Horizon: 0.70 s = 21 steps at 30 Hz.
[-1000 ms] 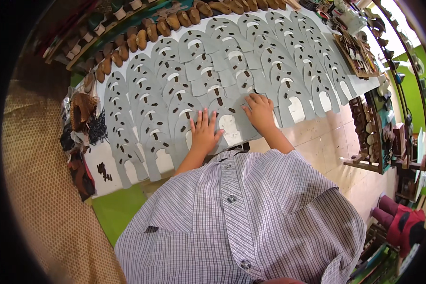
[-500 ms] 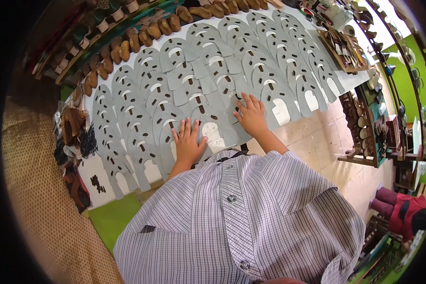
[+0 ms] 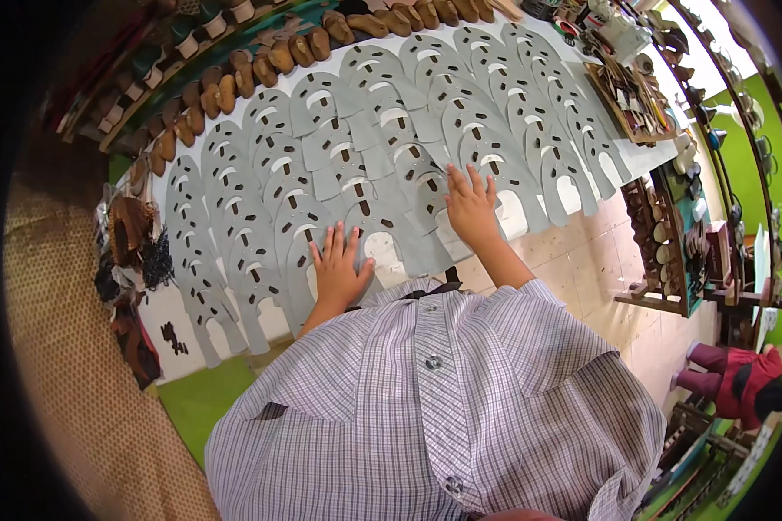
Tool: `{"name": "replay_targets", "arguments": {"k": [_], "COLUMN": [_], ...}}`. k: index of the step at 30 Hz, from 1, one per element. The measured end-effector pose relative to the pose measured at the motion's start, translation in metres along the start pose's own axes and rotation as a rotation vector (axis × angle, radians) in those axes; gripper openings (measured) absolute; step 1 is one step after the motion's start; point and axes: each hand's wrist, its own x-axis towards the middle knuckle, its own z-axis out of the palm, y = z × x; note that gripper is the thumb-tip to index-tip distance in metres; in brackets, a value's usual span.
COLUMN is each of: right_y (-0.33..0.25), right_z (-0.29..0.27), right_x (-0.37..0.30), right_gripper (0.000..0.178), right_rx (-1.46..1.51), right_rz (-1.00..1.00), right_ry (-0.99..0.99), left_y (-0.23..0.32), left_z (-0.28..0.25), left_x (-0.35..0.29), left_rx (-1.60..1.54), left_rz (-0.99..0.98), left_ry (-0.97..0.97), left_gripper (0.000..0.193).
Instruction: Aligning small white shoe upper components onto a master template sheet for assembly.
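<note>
Rows of grey, arch-shaped shoe-upper pieces overlap across a white table. Small dark strips lie on each piece, some lengthwise down the middle and others slanting at the sides. My left hand rests flat near the table's front edge, fingers spread on one grey piece beside a U-shaped cut-out. Farther right, my right hand is also open, its fingertips at the border between two neighbouring columns of pieces. Neither hand holds anything. Whether the right palm touches the pieces I cannot tell.
Brown shoe lasts line the far edge. At the far right sits a wooden tray of tools. Loose dark strips lie at the left front corner. A shoe rack stands to the right, and a person in red is beyond it.
My right hand has shifted a little to the right across the grey pieces. The left hand has moved slightly toward me and stays flat.
</note>
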Motion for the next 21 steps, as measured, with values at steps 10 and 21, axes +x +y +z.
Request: {"name": "replay_targets", "arguments": {"k": [10,21], "right_y": [0.003,-0.008], "right_z": [-0.003,0.002], "right_x": [-0.009,0.030], "right_gripper": [0.036,0.047], "right_rx": [0.151,0.272], "right_rz": [0.055,0.053], "right_ry": [-0.182,-0.111], "left_y": [0.000,-0.001], "left_z": [0.000,0.000], "left_x": [0.000,-0.001], "left_rx": [0.002,-0.005], "left_rz": [0.013,0.017], "left_ry": [0.007,0.041], "left_gripper": [0.066,0.065]}}
